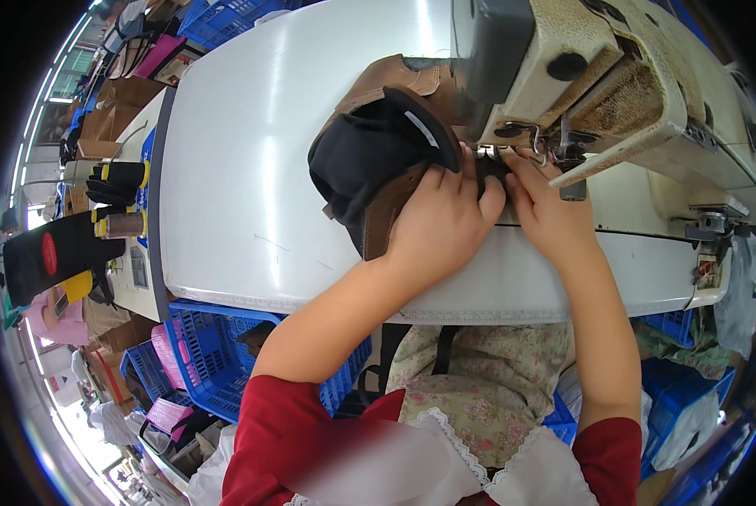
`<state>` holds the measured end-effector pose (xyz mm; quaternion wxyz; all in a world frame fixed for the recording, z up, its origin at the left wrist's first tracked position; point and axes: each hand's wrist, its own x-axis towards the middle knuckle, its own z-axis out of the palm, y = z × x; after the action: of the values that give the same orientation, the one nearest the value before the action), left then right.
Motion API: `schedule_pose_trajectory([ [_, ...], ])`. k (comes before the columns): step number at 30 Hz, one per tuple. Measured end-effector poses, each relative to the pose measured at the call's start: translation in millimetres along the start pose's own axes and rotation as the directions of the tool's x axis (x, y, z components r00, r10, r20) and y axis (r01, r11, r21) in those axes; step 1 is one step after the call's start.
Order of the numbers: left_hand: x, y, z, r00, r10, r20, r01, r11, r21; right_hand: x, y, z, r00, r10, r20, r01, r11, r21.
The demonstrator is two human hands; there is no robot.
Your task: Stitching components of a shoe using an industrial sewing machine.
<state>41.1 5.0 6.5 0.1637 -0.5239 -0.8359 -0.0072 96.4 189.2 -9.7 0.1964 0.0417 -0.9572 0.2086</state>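
Observation:
A brown leather-like bag (399, 78) lies on the sewing machine's white table, its black lining (348, 160) bulging out with a small white label on it. My left hand (447, 211) holds the bag's right side, fingers curled over the edge and thumb close to the presser foot (487, 152). From the other side, my right hand (555, 202) pinches the dark edge of the same piece just right of the foot. Part of that edge runs under the foot between my hands. The machine head (597, 76) rises above, and my fingers hide some of the stitching spot.
Blue plastic baskets (217, 363) stand below the table's front left edge, with another blue crate (690, 405) at lower right. Black and brown thread cones (125, 174) sit on a neighbouring table at left. A white lever (618, 152) juts beside my right hand.

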Motion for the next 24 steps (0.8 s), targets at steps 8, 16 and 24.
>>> schedule_pose_trajectory([
  [8,1.7,-5.3,1.5,1.0,-0.02,-0.013,0.019,0.995,-0.103,1.2,1.3,4.4,0.996,-0.031,-0.078,0.031,1.0,-0.003],
  [16,1.4,-8.1,3.1,0.999,-0.022,-0.04,0.016,0.989,-0.15,1.8,3.0,10.7,0.996,-0.039,-0.08,0.037,0.999,-0.028],
  [24,2.6,-13.9,2.5,1.0,0.002,-0.025,-0.005,0.987,-0.159,2.0,1.6,14.4,0.992,-0.036,-0.119,0.032,0.999,-0.035],
])
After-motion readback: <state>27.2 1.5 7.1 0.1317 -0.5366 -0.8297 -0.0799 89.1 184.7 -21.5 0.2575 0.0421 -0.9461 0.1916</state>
